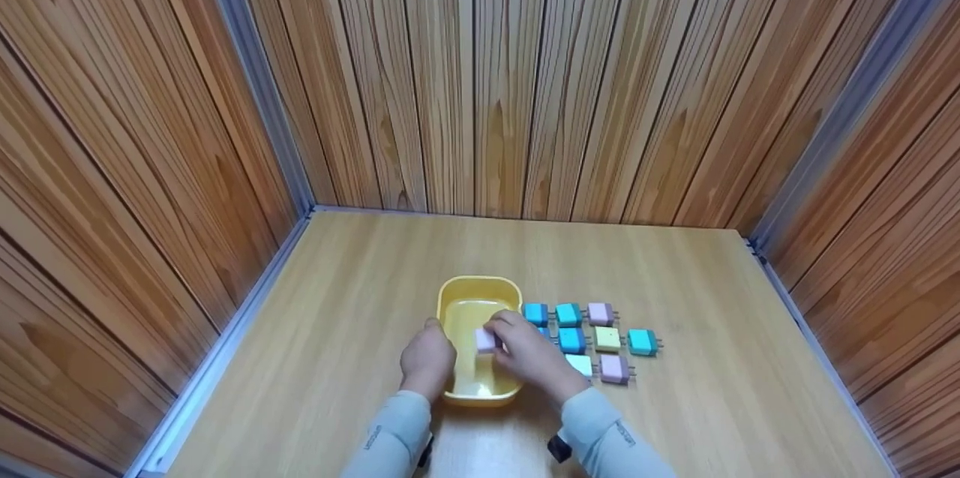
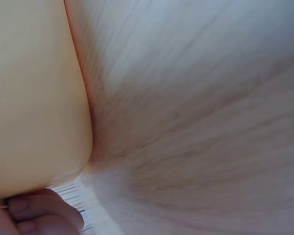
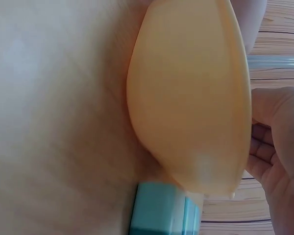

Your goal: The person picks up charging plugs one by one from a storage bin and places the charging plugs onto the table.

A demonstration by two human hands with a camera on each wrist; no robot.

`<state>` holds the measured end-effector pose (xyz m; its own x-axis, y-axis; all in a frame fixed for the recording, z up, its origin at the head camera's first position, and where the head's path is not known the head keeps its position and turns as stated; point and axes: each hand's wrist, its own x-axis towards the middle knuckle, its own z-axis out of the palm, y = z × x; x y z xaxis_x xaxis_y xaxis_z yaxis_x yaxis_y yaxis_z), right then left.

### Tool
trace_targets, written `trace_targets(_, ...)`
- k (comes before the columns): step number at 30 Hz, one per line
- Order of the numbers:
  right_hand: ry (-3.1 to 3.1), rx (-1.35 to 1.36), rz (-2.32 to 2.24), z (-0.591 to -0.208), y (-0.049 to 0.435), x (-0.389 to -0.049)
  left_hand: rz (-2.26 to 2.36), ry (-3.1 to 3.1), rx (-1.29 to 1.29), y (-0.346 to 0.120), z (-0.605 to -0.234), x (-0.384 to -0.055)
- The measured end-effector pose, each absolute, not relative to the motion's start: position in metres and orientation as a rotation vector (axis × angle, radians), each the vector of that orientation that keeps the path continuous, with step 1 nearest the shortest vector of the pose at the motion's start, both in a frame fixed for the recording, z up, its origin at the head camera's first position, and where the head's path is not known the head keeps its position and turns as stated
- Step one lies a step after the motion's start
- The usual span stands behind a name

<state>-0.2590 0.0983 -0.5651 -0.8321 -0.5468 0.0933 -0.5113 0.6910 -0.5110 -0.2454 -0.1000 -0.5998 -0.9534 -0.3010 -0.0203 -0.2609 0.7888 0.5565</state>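
A yellow plastic basin [image 1: 480,400] sits on the table in front of the person. Its left rim is gripped by the left hand [image 1: 427,359], whose curled fingers [image 2: 46,213] show at the basin's edge in the left wrist view. Over the basin's inside, the right hand [image 1: 531,354] pinches a pale pink charger plug [image 1: 485,341] between thumb and fingers. In the right wrist view that hand [image 3: 284,152] is beyond the basin's wall [image 3: 191,98], which hides the plug.
Right of the basin lie several two-pronged charger plugs in loose rows: blue [image 1: 535,314], teal [image 1: 642,342], yellow [image 1: 607,339] and pink [image 1: 615,369]. The right hand and forearm partly cover some. Wood-panelled walls [image 1: 499,88] enclose the table [image 1: 360,260] at back and sides.
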Motion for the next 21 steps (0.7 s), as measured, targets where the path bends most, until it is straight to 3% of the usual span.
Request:
trace_targets(4, 2.831, -0.844, -0.836, -0.563, 0.108, -0.256, -0.902, -2.907, 0.472, -0.1, -0.599, -0.245)
trace_targets(11, 2.94, -1.026, -0.785, -0.562, 0.125, -0.255, -0.801, -2.883, 0.422, -0.098, -0.601, -0.245)
trace_targets(21, 2.938, -0.919, -0.802, -0.552, 0.146, -0.248, -0.811, -2.9, 0.455, -0.097, -0.599, -0.244)
